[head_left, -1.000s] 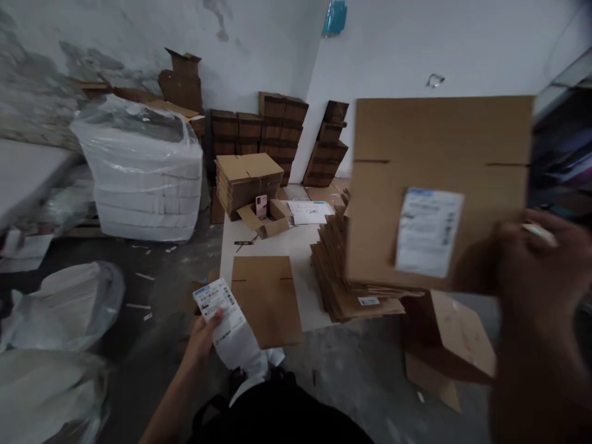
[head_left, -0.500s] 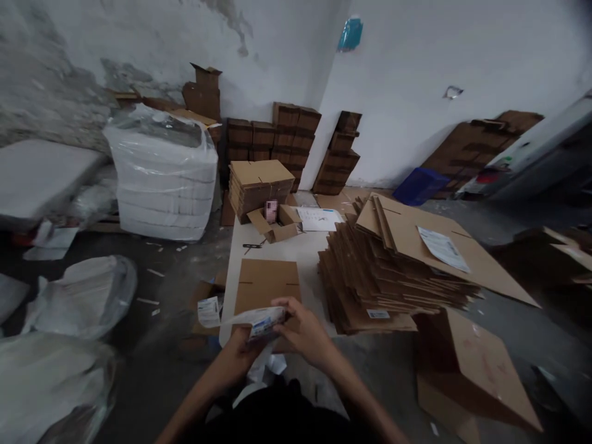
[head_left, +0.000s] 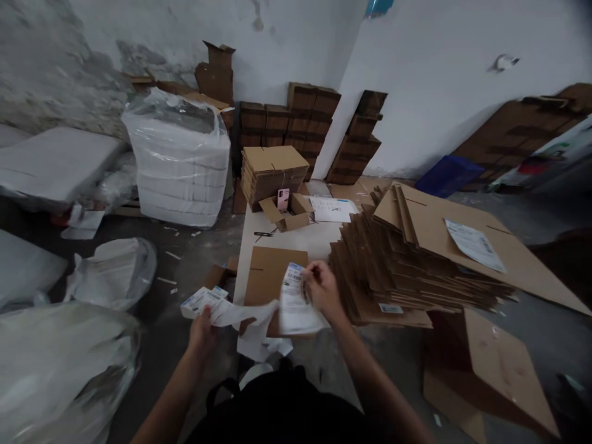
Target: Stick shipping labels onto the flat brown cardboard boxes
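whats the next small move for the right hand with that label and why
Probably lay the shipping label down flat on the flattened carton beneath it. The right hand holds the label just above that bare carton, while the left hand grips the label strip off to the side, and the carton on the stack already carries one.

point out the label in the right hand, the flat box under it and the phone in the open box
label (head_left: 295, 302), head view, its printed face
flat box (head_left: 268, 271), head view, bare top panel
phone (head_left: 283, 199), head view, its pink back
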`<move>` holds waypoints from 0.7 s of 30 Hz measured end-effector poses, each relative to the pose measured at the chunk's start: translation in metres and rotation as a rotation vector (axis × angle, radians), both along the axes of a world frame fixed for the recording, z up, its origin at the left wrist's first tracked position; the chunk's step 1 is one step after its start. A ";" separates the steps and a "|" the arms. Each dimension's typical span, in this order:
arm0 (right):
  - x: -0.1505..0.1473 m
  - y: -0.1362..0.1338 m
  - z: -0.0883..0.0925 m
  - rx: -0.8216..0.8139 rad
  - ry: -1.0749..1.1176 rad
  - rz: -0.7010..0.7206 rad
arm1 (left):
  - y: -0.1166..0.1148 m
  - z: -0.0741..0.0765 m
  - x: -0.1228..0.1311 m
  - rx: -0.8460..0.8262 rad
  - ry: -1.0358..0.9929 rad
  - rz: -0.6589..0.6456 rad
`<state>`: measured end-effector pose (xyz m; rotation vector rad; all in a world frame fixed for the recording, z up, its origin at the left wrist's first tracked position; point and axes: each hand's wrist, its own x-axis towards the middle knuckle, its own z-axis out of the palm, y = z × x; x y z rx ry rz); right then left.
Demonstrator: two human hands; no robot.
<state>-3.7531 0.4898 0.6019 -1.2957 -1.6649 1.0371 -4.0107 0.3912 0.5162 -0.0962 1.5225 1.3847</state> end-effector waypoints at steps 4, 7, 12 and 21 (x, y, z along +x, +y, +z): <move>-0.021 0.002 -0.077 -0.111 -0.190 -0.017 | -0.007 -0.012 0.020 0.032 0.024 -0.131; -0.017 -0.016 -0.118 -0.108 -0.370 -0.107 | -0.007 -0.021 0.036 0.049 0.020 -0.219; 0.019 -0.031 -0.133 -0.293 -0.520 -0.339 | -0.011 -0.022 0.033 0.063 0.014 -0.222; 0.040 -0.027 -0.112 -0.316 -0.632 -0.418 | 0.002 -0.016 0.056 0.057 -0.048 -0.314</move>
